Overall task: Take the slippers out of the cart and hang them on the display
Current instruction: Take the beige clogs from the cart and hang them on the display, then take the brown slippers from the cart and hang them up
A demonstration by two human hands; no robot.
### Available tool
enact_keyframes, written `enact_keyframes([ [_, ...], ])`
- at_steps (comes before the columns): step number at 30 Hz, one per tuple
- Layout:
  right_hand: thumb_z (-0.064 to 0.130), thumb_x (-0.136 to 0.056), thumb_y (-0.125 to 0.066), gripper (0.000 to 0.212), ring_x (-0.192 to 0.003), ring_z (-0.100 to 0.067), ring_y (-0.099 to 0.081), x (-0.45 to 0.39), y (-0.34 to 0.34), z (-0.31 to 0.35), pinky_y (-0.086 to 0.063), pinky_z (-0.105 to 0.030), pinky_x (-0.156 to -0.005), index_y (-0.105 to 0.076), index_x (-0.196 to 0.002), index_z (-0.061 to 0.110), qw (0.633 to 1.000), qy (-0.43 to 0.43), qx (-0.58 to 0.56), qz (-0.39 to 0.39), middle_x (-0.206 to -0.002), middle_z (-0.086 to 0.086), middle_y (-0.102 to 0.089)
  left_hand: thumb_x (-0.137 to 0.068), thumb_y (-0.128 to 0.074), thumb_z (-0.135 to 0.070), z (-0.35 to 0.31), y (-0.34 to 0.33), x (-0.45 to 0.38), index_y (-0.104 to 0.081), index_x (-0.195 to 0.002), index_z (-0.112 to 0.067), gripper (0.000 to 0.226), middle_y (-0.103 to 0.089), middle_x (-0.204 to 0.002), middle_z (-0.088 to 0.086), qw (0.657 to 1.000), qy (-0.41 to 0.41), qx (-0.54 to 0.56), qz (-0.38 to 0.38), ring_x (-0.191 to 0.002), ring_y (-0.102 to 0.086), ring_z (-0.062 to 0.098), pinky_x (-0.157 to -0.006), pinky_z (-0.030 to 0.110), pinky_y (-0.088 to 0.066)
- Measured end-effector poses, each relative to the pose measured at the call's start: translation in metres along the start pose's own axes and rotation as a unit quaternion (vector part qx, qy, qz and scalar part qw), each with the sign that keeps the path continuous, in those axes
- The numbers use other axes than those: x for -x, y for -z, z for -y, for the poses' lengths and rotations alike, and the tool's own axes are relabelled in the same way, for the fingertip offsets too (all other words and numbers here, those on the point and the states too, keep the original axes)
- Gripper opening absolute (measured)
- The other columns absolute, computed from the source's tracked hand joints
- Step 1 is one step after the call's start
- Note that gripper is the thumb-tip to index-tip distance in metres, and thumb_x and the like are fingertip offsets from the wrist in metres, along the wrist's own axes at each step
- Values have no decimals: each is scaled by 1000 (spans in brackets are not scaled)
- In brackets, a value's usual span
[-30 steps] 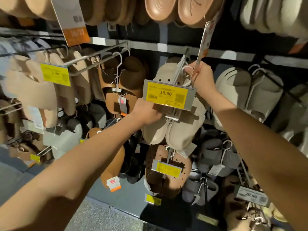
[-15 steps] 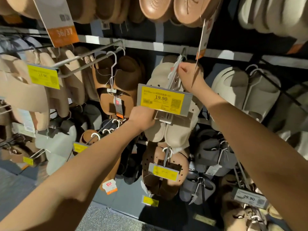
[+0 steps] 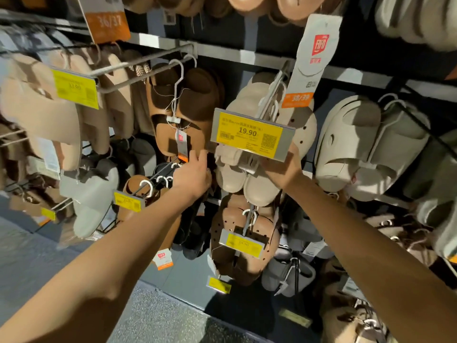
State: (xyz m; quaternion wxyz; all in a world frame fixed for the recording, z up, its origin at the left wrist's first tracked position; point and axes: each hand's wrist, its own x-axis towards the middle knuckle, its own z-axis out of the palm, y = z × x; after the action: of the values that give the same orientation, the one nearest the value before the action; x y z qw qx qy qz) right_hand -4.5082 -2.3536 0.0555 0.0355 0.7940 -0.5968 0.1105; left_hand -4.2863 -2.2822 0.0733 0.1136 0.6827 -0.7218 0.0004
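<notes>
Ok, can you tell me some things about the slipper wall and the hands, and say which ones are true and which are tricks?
1. The yellow price tag in the middle reads 19.90. True.
2. The beige slippers behind that tag lie on the floor. False: they hang from the display hook.
3. The orange size label above them reads 38/39. True.
4. The left hand holds a shopping bag. False: it holds nothing and reaches beside the beige slippers.
5. The right hand is just under the price tag. True.
</notes>
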Motion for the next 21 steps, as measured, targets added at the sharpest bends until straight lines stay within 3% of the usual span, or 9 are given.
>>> enact_keyframes([
  [1,73,-87,-19,82,-130,-40,-36,12,11,13,-22,-35,-109,-35,-142,14,1000,17,-19,5,-140,-23,-40,-93,-48,-19,11,-1,6,-37,-125,-7,36,-42,-124,16,1000,22,-6,16,-96,-57,39,-58,39,-36],
  [2,64,-91,-24,72,-123,-35,-47,23,18,34,-33,-31,-101,-49,-133,12,999,32,-11,-20,-129,-21,-53,-94,-45,-18,22,0,13,-41,-121,-6,30,-46,-122,16,999,40,-19,26,-97,-57,39,-60,39,-37],
  [3,40,-99,-31,47,-106,-33,-60,36,32,62,-44,-31,-87,-62,-117,10,996,57,-9,-70,-110,-19,-64,-94,-43,-19,35,1,21,-45,-116,-6,25,-51,-117,16,997,60,-31,27,-97,-58,38,-62,39,-38],
  [5,17,-94,-42,26,-77,-33,-65,49,55,117,-50,-35,-60,-65,-91,5,976,161,-75,-123,-83,-18,-65,-94,-43,-20,62,9,43,-51,-108,-7,21,-59,-108,16,993,104,-44,27,-95,-59,36,-65,38,-41],
  [7,20,-90,-42,24,-65,-36,-63,48,41,153,-46,-36,-50,-61,-85,5,963,234,-91,-96,-73,-15,-63,-93,-46,-21,94,18,67,-55,-105,-8,20,-62,-105,15,986,158,-33,37,-96,-60,36,-70,37,-44],
  [9,24,-93,-39,29,-67,-37,-64,52,23,196,-47,-40,-55,-61,-92,6,962,259,-83,-16,-76,-15,-65,-92,-47,-20,131,28,94,-58,-106,-9,21,-63,-108,16,976,215,-24,37,-100,-60,36,-75,38,-47],
  [13,24,-92,-46,26,-73,-41,-64,51,19,284,-49,-45,-60,-61,-91,3,926,360,-105,37,-79,-23,-65,-91,-46,-17,211,50,158,-60,-113,-10,27,-63,-112,17,939,341,-42,14,-103,-60,37,-82,39,-48],
  [17,31,-96,-44,28,-97,-33,-60,42,13,382,-39,-32,-67,-61,-102,10,898,411,-61,146,-100,-15,-66,-88,-47,-13,287,72,234,-63,-108,-6,26,-64,-111,19,895,444,-46,17,-102,-61,38,-82,39,-49],
  [21,33,-94,-48,25,-99,-34,-60,59,0,501,-45,-36,-75,-64,-99,14,860,474,-75,173,-101,-15,-67,-86,-48,-13,361,95,316,-63,-105,-4,26,-64,-111,19,857,511,-58,34,-104,-61,37,-81,38,-50],
])
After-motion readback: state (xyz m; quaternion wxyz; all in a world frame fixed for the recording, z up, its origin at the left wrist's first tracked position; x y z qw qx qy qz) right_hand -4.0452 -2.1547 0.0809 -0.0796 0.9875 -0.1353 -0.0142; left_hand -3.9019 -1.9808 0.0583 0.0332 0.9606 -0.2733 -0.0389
